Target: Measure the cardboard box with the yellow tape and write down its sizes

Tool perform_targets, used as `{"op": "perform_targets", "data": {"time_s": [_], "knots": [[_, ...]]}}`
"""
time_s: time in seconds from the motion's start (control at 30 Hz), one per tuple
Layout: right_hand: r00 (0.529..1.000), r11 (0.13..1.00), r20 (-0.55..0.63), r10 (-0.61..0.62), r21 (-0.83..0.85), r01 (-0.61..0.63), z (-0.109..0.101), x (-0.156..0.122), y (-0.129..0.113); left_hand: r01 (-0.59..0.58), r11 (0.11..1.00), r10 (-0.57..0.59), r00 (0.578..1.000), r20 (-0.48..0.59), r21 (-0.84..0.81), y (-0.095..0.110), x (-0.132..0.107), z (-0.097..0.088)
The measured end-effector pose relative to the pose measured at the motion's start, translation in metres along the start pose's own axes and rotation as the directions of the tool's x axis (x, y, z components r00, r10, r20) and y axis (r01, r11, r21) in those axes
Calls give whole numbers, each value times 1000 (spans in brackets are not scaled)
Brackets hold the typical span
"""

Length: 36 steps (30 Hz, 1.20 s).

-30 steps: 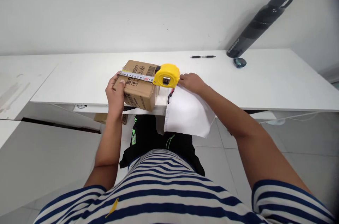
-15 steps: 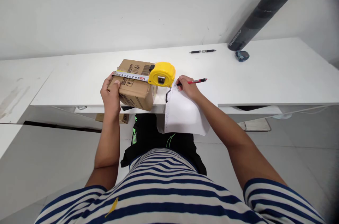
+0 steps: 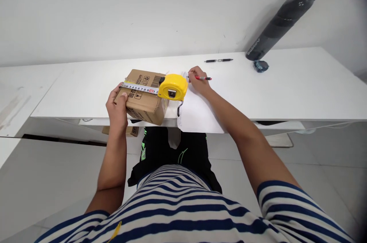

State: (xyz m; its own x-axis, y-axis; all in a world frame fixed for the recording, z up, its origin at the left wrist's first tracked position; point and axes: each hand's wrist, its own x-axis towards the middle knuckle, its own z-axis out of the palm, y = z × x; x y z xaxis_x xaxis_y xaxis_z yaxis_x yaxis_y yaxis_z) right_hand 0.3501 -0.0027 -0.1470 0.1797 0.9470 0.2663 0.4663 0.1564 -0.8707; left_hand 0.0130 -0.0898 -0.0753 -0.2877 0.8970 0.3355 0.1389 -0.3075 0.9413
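My left hand [image 3: 117, 106] grips the left end of a brown cardboard box [image 3: 146, 109], thumb on its top face and fingers round the far side. Across the box top lies the pulled-out blade of a yellow tape measure [image 3: 173, 87], its case resting at the box's right end with a black strap hanging down. In my right hand [image 3: 200, 81] is a red and black pen [image 3: 204, 78], the fingers closed round it. That hand rests on a white sheet of paper [image 3: 197, 118], which lies right of the box and reaches the desk's front edge. The pen tip is hidden.
A black pen [image 3: 218, 60] lies near the back of the white desk [image 3: 286, 93]. Farther right, a tall dark bottle [image 3: 279, 21] stands by the wall, with a small dark blue object [image 3: 260, 66] in front of it. Another cardboard box [image 3: 132, 131] shows below the desk.
My right hand and its pen have moved up and slightly left, and the paper has slid farther onto the desk. My left hand keeps hold of the box; the view has shifted slightly.
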Motion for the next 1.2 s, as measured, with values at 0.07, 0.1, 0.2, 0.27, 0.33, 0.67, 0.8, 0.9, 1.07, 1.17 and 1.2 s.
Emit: {"op": "perform_targets", "data": {"time_s": [0.07,0.1,0.2,0.27,0.33,0.67,0.8,0.9,1.07,1.17,1.2], "knots": [[997,994,21,79,71,-80,0,-3,2,-11,1000,11,1000,7,2,-2,1,-1],[993,989,25,114,93,-116,0,-4,3,-14,1000,14,1000,9,4,-3,1,-2],[986,982,13,163,98,-164,-1,-1,7,-20,1000,19,1000,12,22,-6,2,-3],[984,978,17,177,109,-177,-2,4,8,-28,999,27,999,17,42,-6,2,-4],[985,977,-5,174,124,-172,-3,9,10,-26,999,25,1000,14,48,-6,2,-5],[990,984,-52,131,129,-123,1,4,14,2,998,-1,1000,-27,60,-2,-1,-4],[991,987,-30,132,101,-128,1,5,12,22,1000,-21,999,-38,21,0,-1,-2],[992,988,-24,123,93,-121,0,4,12,19,1000,-19,999,-31,13,-1,-1,-2],[992,989,-34,121,94,-118,0,3,13,1,998,0,1000,-13,68,-3,-1,-4],[992,990,-51,117,88,-112,1,3,14,-1,998,2,1000,-12,64,-4,0,-5],[991,990,-62,118,85,-112,1,3,15,-3,998,4,1000,-13,64,-4,0,-5]]}}
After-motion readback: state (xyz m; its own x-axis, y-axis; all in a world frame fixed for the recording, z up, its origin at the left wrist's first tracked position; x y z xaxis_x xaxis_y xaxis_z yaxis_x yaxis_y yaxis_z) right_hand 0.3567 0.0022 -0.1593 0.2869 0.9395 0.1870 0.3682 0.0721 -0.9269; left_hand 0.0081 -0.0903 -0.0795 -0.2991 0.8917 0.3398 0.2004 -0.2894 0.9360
